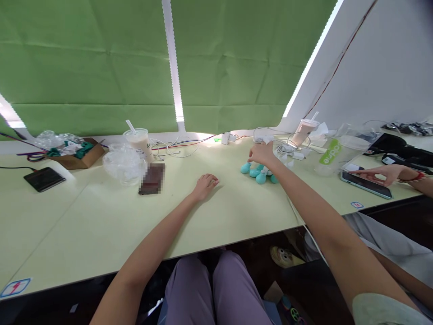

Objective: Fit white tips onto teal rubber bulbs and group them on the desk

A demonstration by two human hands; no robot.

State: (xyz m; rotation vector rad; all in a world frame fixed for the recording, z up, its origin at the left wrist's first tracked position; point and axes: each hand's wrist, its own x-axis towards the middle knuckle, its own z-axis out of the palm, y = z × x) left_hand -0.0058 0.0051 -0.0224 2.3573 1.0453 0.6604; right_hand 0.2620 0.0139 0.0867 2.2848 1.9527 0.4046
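My right hand (262, 153) reaches over a cluster of small turquoise balloon-like pieces (260, 177) on the table. Its fingers are pinched at the narrow neck of the leftmost turquoise piece (246, 168), whose round end hangs or rests just below the fingertips; which of the two I cannot tell. Part of the cluster is hidden behind my right wrist. To the left of it, my left hand (205, 186) lies on the tabletop, fingers loosely bent and holding nothing.
A phone (152, 178), a clear plastic bag (123, 163) and a drink cup (139, 143) stand left, beyond them a cardboard box (81, 155). White cables (287, 148) and another cup (303, 131) are behind. At right, another person's hand (382, 174) touches a tablet-like device (367, 185).
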